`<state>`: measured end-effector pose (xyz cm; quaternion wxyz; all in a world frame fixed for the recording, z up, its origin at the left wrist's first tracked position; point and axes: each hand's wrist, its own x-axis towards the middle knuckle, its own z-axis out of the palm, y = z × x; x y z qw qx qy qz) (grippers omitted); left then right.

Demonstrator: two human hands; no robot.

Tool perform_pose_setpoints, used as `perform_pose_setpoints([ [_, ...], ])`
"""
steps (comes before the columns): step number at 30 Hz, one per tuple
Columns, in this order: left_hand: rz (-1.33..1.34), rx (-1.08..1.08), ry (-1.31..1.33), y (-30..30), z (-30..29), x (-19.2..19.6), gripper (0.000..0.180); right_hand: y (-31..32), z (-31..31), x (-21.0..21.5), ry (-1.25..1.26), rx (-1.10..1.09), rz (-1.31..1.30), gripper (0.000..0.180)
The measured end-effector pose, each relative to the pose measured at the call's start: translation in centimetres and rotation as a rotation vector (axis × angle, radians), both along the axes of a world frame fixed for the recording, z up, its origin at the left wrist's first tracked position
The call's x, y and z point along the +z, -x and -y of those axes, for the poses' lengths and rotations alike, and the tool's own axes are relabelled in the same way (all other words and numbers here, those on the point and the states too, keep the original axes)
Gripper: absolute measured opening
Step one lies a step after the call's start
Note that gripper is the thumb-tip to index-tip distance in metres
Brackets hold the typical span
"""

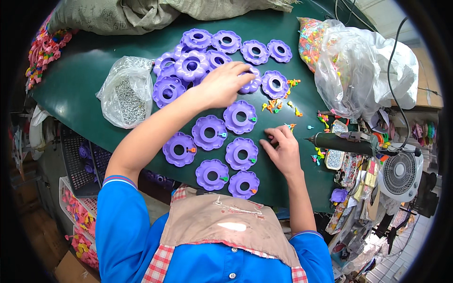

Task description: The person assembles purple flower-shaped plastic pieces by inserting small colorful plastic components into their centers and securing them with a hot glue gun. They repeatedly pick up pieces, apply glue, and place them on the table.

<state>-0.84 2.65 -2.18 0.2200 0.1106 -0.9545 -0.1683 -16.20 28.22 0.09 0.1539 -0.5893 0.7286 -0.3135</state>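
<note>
My left hand (222,86) reaches across a group of purple flower-shaped plastic pieces, its fingers closed over the edge of one purple flower-shaped piece (252,82); the thumb is hidden. Closer to me lie several purple flower rings (209,132), each with a round hole and a small key-shaped plastic part (191,150) in green, orange or blue on its right side. My right hand (284,153) hovers low over or rests on the table beside them, thumb and fingers apart and bent. A tiny reddish spot shows between them, too small to name. Loose colored key-shaped parts (272,105) lie just beyond it.
A clear bag of small metal parts (130,96) sits on the green table (80,75) at left. An electric screwdriver (342,143) lies at right, near trays of screws (335,159), a white fan (400,172) and a large plastic bag (354,68). Sacking (118,16) covers the far edge.
</note>
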Motion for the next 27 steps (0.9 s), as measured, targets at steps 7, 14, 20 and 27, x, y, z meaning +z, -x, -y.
perform_pose_setpoints([
  [7,-0.052,0.078,0.382,0.1,10.9,-2.1,0.034,1.0,0.4,-0.2,0.082,-0.122,0.195,0.011],
  [14,-0.104,0.213,-0.499,-1.5,5.8,2.6,0.032,1.0,4.5,-0.2,0.035,-0.113,1.095,0.018],
  [20,0.075,0.426,-0.574,-7.2,2.7,0.9,0.052,-0.2,8.0,0.1,0.007,-0.03,1.081,0.02],
  [27,0.149,0.25,-0.098,-7.4,1.1,1.5,0.048,-2.2,12.7,-0.8,0.133,0.074,0.5,0.013],
])
